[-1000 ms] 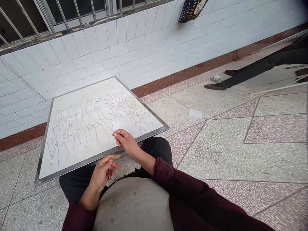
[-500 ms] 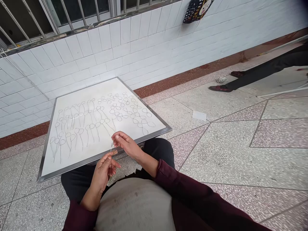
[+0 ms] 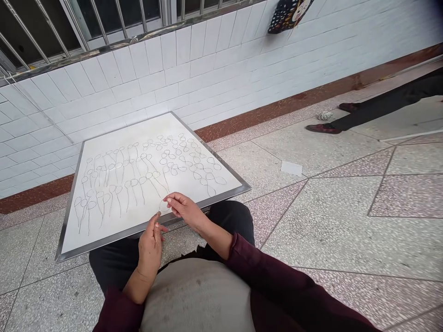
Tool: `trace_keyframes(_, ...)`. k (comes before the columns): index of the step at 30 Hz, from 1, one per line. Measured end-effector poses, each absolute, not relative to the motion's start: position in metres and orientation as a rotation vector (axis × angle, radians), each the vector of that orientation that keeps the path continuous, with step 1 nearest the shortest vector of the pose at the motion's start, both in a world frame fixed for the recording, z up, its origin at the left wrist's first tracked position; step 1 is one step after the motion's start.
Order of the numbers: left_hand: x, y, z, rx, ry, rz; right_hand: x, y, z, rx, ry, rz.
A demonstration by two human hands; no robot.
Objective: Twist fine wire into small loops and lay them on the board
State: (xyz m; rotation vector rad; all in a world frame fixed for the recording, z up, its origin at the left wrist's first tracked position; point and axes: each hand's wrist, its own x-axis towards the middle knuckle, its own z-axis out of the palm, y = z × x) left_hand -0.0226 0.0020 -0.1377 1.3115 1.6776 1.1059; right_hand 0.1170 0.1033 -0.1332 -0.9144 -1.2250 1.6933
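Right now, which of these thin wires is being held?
The wire between the left hand and the right hand; the others lie spread on the white board.

Ahead of me a white-tiled wall [image 3: 224,83] meets a reddish-brown baseboard [image 3: 294,104]. At my upper left, metal bars [image 3: 99,23] cross a dark-paned window [image 3: 110,17]. Around me spreads a speckled terrazzo floor [image 3: 332,240], pale and pinkish, scored by thin dark seams [image 3: 381,181], under soft, even light.

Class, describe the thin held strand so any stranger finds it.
Find the white board framed in grey metal. At its near edge, the bare left hand and right hand nearly meet. Between them runs the thin strand, pinched, unlike the dark looped strands lying on the board.
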Motion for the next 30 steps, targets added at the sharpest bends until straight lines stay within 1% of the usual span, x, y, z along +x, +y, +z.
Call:
trace_keyframes(3, -0.018, 0.004, -0.135, 1.175, 1.549, 1.061, 0.118, 0.109, -0.135, -0.917, -1.213, 1.697)
trace_keyframes(6, -0.018, 0.006, -0.136, 1.071, 1.420, 0.990, 0.121, 0.127, -0.137, -0.983, -1.354, 1.649)
trace_keyframes(9, -0.021, 0.005, -0.145, 1.016, 1.360, 0.885, 0.128, 0.157, -0.142, -1.082, -1.576, 1.563)
trace_keyframes(14, -0.029, 0.003, -0.164, 1.000, 1.272, 0.775, 0.142, 0.216, -0.146, -1.236, -1.748, 1.457)
trace_keyframes(19, -0.039, 0.003, -0.172, 1.002, 1.249, 0.768, 0.138, 0.256, -0.148, -1.420, -1.928, 1.330)
trace_keyframes(24, -0.053, 0.001, -0.181, 0.958, 1.304, 0.772, 0.127, 0.270, -0.150, -1.513, -1.976, 1.263)
trace_keyframes(30, -0.060, 0.000, -0.186, 0.881, 1.361, 0.885, 0.121, 0.266, -0.147, -1.394, -1.940, 1.378)
